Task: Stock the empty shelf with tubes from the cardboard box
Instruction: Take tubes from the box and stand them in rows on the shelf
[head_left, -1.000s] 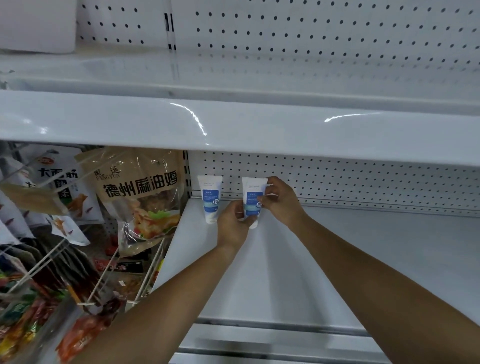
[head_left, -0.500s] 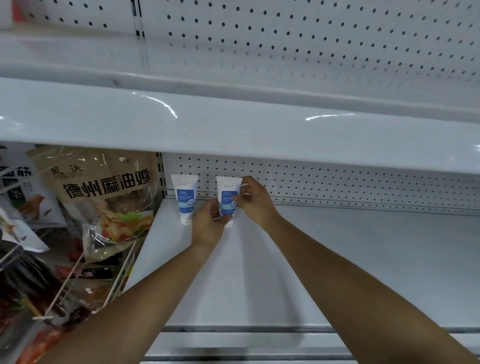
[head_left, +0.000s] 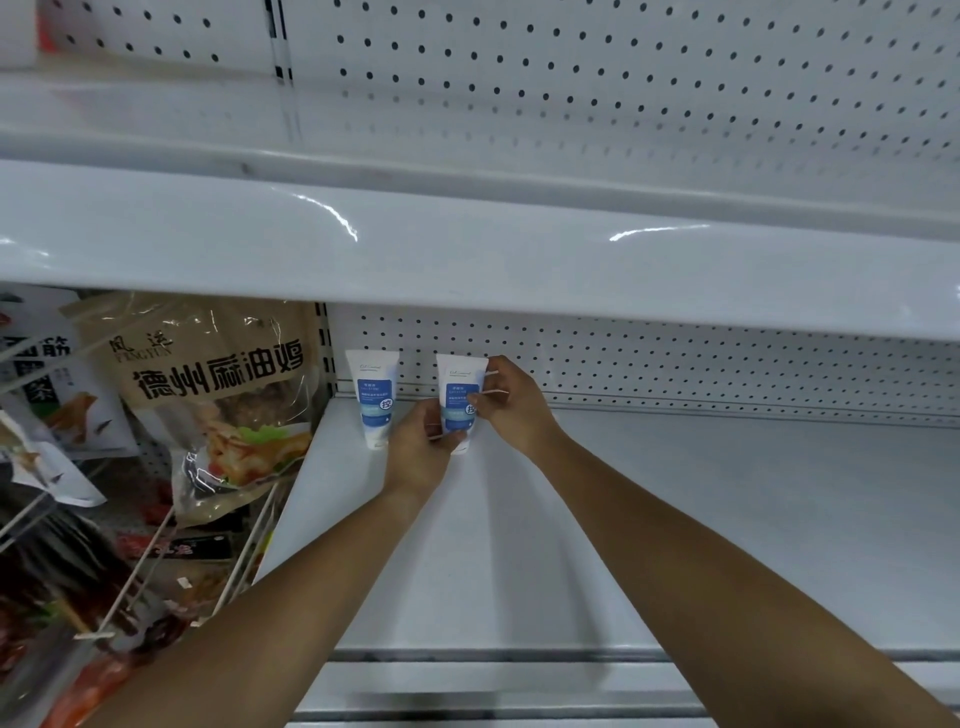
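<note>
Just left of the frame's centre, a white squeeze tube with a blue label (head_left: 460, 395) is upright, cap down, at the back of the white metal shelf (head_left: 675, 519). The left hand (head_left: 421, 447) has its grip pinched on the tube's lower part, and the right hand (head_left: 511, 402) has its grip pinched on the right edge. A second matching tube (head_left: 375, 400) stands apart, just to the left. A brown snack bag (head_left: 218, 395) hangs further left.

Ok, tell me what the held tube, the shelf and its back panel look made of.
Tube: likely soft plastic, white satin, with a printed blue label and a flat crimped top.
Shelf: probably painted metal, smooth white with a soft sheen.
Back panel: likely painted sheet metal, punched with regular rows of holes.
</note>
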